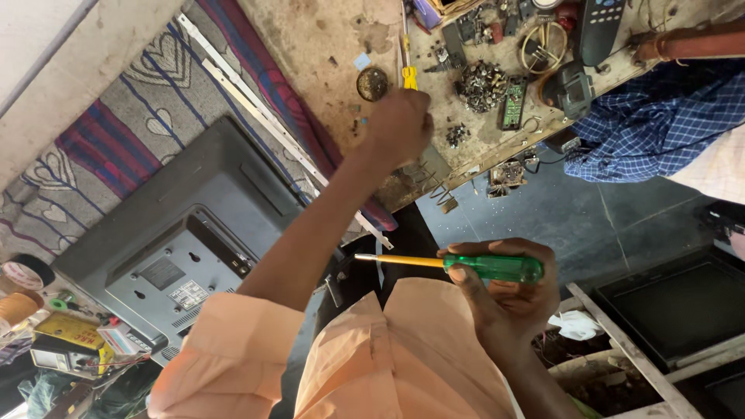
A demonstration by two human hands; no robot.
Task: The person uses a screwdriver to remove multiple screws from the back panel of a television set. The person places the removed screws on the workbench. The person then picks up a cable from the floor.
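Green-handled screwdriver (pixel 490 268) with a yellow shaft, lying level just above the peach shirt (pixel 388 365), tip pointing toward the grey television back (pixel 186 248). Gripped by the right hand (pixel 508 291), fingers curled shut around the green handle. Farther out, left hand (pixel 400 124) stretched over the worn workbench (pixel 326 46), knuckles up, fingers bent downward; whether anything sits inside that grip cannot be told, since the back of the hand covers it. Just beyond those knuckles, a second, yellow-handled screwdriver (pixel 408 76) lying on the bench. Two screwdrivers counted in all. Beside it a round dark disc (pixel 372 83), then one heap of small metal parts (pixel 481 85), a green circuit board (pixel 513 101), a coil of wire (pixel 543 39). One long pale strip (pixel 256 109) running along the bench edge over a striped cloth (pixel 140 132). At the far corner, another person's blue checked sleeve (pixel 660 116), well apart from both hands.
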